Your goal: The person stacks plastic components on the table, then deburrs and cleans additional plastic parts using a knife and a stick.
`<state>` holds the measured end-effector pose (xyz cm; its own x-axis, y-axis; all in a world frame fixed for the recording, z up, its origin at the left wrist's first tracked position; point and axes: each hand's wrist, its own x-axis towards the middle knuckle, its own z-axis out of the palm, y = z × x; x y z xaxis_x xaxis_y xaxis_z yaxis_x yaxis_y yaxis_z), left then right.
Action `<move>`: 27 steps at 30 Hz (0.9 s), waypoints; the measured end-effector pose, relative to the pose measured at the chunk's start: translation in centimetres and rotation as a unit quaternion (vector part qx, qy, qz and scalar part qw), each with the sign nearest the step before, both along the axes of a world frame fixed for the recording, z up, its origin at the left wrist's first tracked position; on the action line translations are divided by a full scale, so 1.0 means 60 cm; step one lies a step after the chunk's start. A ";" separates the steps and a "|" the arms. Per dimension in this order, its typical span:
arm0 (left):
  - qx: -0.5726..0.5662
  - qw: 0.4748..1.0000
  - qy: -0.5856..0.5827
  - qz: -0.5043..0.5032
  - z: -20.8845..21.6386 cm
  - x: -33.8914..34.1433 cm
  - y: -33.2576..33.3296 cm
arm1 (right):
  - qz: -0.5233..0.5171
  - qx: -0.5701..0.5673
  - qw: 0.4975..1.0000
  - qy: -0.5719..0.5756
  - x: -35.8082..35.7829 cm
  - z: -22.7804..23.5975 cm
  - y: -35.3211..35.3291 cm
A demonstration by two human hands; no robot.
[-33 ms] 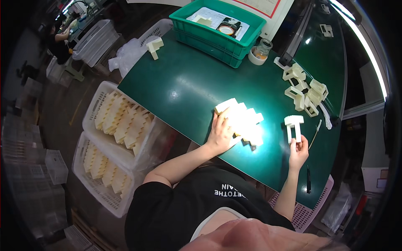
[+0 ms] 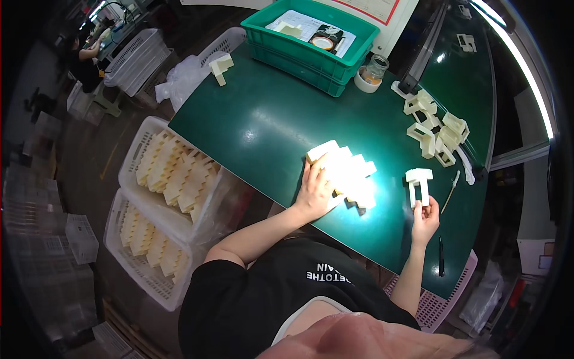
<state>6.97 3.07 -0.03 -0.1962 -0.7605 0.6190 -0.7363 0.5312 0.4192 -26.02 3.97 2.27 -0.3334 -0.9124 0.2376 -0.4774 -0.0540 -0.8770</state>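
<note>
A row of cream plastic parts (image 2: 350, 173), fitted one against another in a stepped stack, lies on the green tabletop in glaring light. My left hand (image 2: 315, 194) is closed along the stack's left side, thumb at the near end and fingers over the edge. Off to the right, my right hand (image 2: 425, 216) pinches the lower end of a single cream plastic part (image 2: 419, 176), a frame with two legs and a toothed top. It is held apart from the stack. The glare washes out the detail of the stacked parts.
Loose cream parts (image 2: 435, 128) lie in a heap at the back right. A thin brush (image 2: 451, 190) and a black pen-like tool (image 2: 441, 257) lie right of my right hand. Green crates (image 2: 299, 57) and a glass jar (image 2: 376, 69) stand behind. White baskets (image 2: 128, 164) of stacked parts sit left.
The part in my right hand has shifted very slightly toward me. My left hand and the stack stay in place.
</note>
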 end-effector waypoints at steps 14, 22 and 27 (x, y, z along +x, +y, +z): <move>0.016 1.000 -0.012 0.020 0.013 -0.004 -0.007 | 0.103 -0.137 0.958 0.230 0.113 0.059 0.044; 0.022 0.999 -0.001 0.035 0.009 0.006 -0.011 | 0.202 -0.079 0.926 0.308 0.227 0.038 0.022; 0.042 0.998 -0.005 0.053 0.025 0.037 -0.023 | 0.191 -0.016 0.939 0.286 0.225 0.030 0.013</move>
<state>9.20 1.70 1.48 -0.1182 -0.8259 0.5513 -0.7905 0.4142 0.4511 -12.52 4.75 4.09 0.2071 -0.9286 0.3078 -0.8101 -0.3391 -0.4782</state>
